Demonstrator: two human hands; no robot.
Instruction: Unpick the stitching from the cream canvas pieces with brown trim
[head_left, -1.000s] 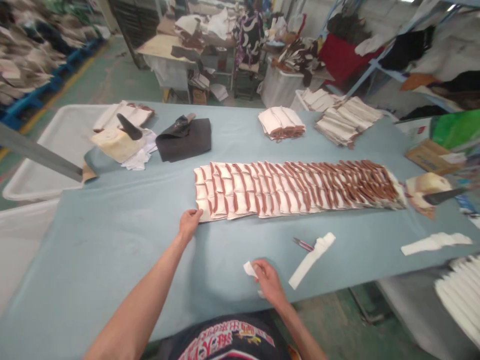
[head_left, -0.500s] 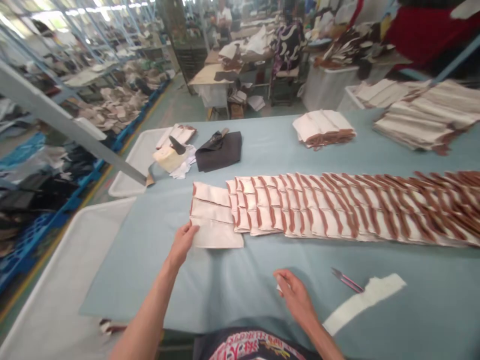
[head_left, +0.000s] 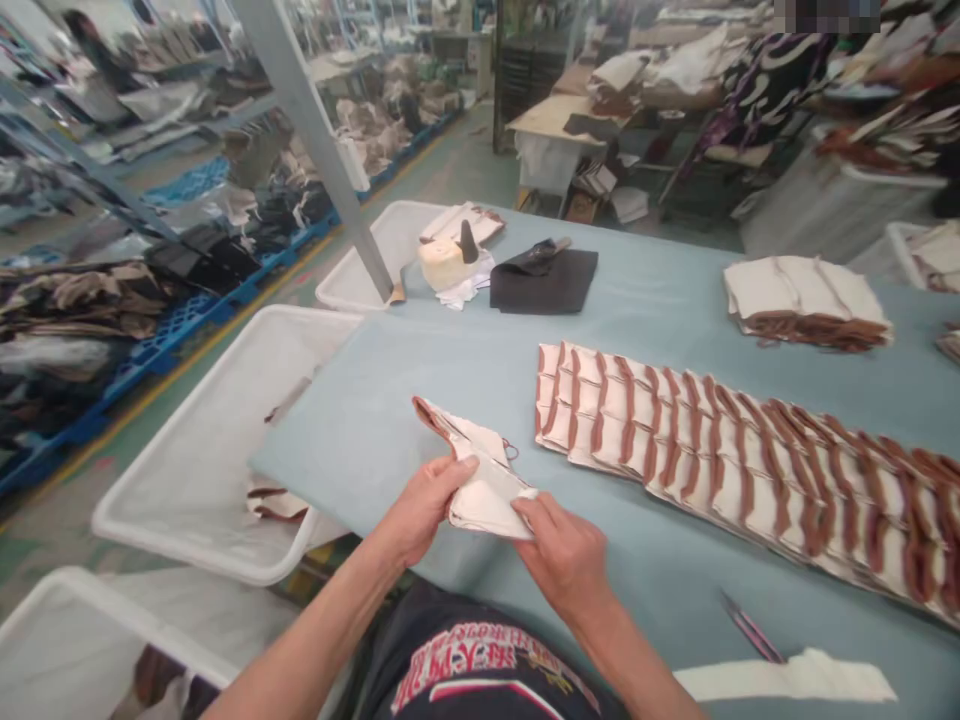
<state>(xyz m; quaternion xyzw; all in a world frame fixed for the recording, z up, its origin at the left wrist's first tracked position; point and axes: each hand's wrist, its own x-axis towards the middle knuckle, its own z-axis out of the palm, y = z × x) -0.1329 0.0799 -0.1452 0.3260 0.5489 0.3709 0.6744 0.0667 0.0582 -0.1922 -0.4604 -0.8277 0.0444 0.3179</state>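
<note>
Between my hands is a cream fabric piece (head_left: 480,450) with a brown edge, lifted near the table's front edge and bent. My left hand (head_left: 427,505) pinches its left side, thumb on top. My right hand (head_left: 561,545) grips its lower right corner with curled fingers. A thin brown loop hangs off the piece's far side. To the right lies a long overlapping row of similar cream and brown pieces (head_left: 675,430). Purple-handled thread snips (head_left: 752,625) and a cream strip (head_left: 795,680) rest at the lower right, apart from my hands.
A blue-green table (head_left: 420,350) spreads before me. On its far side are a black cloth (head_left: 544,285), a yellowish roll (head_left: 442,265) and a stack of cream pieces (head_left: 806,295). White bins (head_left: 187,440) stand at the left, beside a grey post (head_left: 322,150).
My left hand has drawn the end piece off the row and toward me. My right hand has come over and now grips it too. The view has turned left.
</note>
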